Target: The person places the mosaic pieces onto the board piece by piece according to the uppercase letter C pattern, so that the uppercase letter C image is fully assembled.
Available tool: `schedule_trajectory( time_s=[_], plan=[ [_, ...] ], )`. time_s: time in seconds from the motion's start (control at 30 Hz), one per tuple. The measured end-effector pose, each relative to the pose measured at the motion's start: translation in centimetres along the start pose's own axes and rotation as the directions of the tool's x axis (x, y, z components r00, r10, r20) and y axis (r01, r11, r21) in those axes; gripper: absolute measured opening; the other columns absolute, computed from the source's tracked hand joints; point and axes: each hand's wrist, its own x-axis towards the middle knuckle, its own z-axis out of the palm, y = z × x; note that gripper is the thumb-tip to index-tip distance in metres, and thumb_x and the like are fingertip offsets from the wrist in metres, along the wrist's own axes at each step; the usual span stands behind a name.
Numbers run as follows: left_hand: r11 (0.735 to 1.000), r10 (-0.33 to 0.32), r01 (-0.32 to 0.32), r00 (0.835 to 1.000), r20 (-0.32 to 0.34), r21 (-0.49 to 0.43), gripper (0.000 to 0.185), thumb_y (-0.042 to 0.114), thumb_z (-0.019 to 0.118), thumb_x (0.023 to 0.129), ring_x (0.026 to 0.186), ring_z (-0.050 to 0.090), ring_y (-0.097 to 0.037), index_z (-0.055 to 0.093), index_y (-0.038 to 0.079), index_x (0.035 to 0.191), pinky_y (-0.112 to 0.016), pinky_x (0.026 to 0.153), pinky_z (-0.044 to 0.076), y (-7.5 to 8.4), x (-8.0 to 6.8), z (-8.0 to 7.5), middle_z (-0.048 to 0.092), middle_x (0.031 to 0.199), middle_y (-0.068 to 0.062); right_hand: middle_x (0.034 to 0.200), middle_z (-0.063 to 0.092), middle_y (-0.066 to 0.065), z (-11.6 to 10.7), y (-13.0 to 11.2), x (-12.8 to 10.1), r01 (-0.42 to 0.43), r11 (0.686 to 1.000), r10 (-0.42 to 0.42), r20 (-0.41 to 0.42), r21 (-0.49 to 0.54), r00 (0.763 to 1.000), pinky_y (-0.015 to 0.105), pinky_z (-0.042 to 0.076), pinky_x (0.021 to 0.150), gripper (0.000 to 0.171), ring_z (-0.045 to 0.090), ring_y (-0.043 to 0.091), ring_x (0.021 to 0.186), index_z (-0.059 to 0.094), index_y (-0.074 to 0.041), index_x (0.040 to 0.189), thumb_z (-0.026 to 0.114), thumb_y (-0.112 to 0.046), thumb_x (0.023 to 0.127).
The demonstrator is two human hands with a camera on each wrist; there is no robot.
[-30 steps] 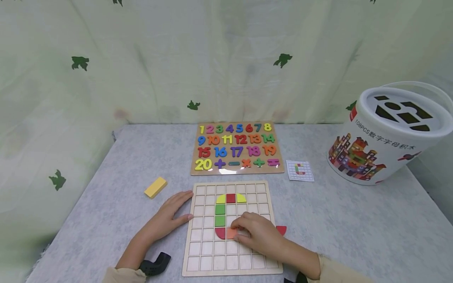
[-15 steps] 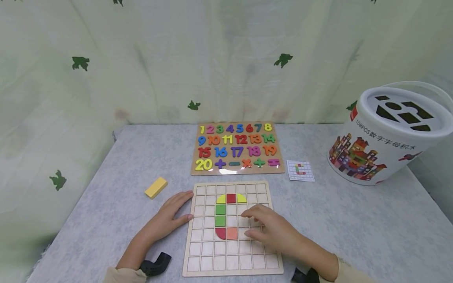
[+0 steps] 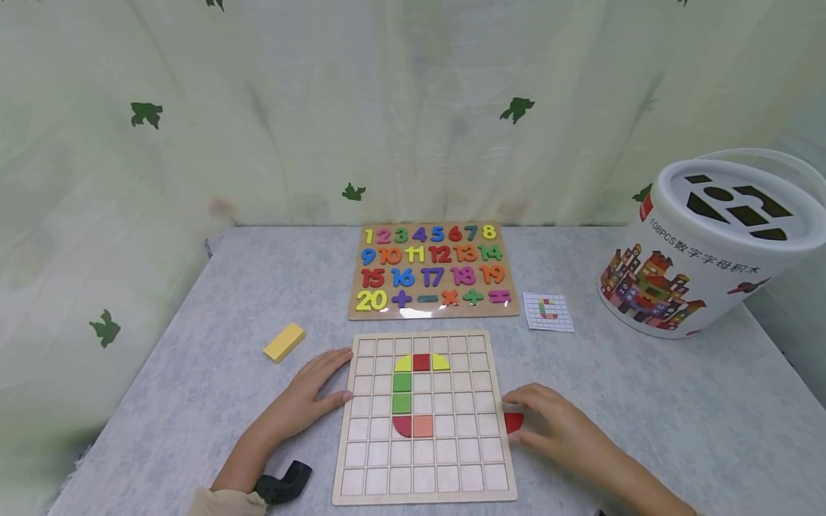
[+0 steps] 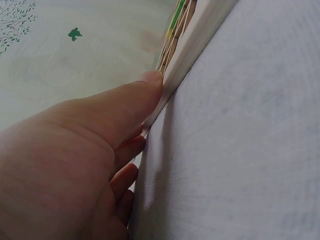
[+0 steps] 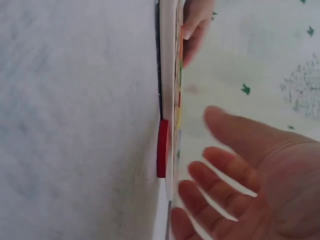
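Observation:
A wooden grid board [image 3: 387, 486] lies in front of me. Set in its squares are a yellow quarter-circle [image 3: 404, 364], a red square [image 3: 421, 362], another yellow quarter-circle [image 3: 441, 362], two green squares [image 3: 401, 392], a red quarter-circle [image 3: 403, 426] and an orange square [image 3: 422, 426]. My left hand [image 3: 303, 401] touches the board's left edge with fingertips and thumb, fingers extended. By the right edge, a loose red piece [image 3: 513, 422] lies on the table. My right hand [image 3: 555, 423] is around it, thumb and fingers spread; in the right wrist view they are apart from the red piece [image 5: 162, 149].
Behind the board lies a number puzzle [image 3: 434, 271], with a small pattern card [image 3: 548, 312] to its right. A large white bucket [image 3: 703, 251] stands at the far right. Left of the board is a yellow block [image 3: 285, 342]. A curtain hangs behind the table.
My right hand has let go of the orange square, which stays in the board. It has moved right, off the board, to the loose red piece. The left hand has stayed still.

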Motion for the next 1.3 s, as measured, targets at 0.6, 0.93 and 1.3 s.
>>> schedule_trajectory(
  time_s=[0.6, 0.93, 1.3],
  plan=[
    [1.000, 0.009, -0.009, 1.000, 0.001, -0.009, 0.062, 0.045, 0.051, 0.076, 0.120, 0.018, -0.015, 0.028, 0.024, 0.130, -0.042, 0.094, 0.019, -0.1, -0.1, 0.1, 0.025, 0.131, 0.008, 0.090, 0.048, -0.020, 1.0, 1.7, 0.2, 0.029, 0.999, -0.028, -0.037, 0.019, 0.999, 0.021, 0.043, 0.073, 0.024, 0.046, -0.001, 0.085, 0.056, -0.030, 0.095, 0.061, -0.034, 0.072],
    [0.999, 0.037, -0.037, 0.999, -0.016, -0.007, 0.061, 0.042, 0.052, 0.077, 0.120, 0.020, -0.017, 0.029, 0.021, 0.129, -0.044, 0.093, 0.020, -0.1, -0.1, 0.1, 0.028, 0.130, 0.005, 0.093, 0.048, -0.017, 0.9, -1.4, 1.3, 0.195, 0.978, -0.189, -0.082, 0.072, 0.978, 0.024, 0.044, 0.071, 0.025, 0.046, 0.002, 0.084, 0.058, -0.022, 0.096, 0.062, -0.028, 0.072],
    [1.000, 0.016, -0.016, 1.000, -0.012, 0.008, 0.062, 0.045, 0.052, 0.076, 0.120, 0.018, -0.015, 0.029, 0.024, 0.129, -0.044, 0.094, 0.019, 0.0, 0.0, 0.1, 0.026, 0.131, 0.007, 0.091, 0.048, -0.017, 3.8, -3.1, 3.6, 0.213, 0.977, -0.214, 0.038, 0.026, 0.976, 0.021, 0.040, 0.074, 0.025, 0.043, 0.000, 0.084, 0.058, -0.023, 0.095, 0.060, -0.035, 0.073]
  ],
)
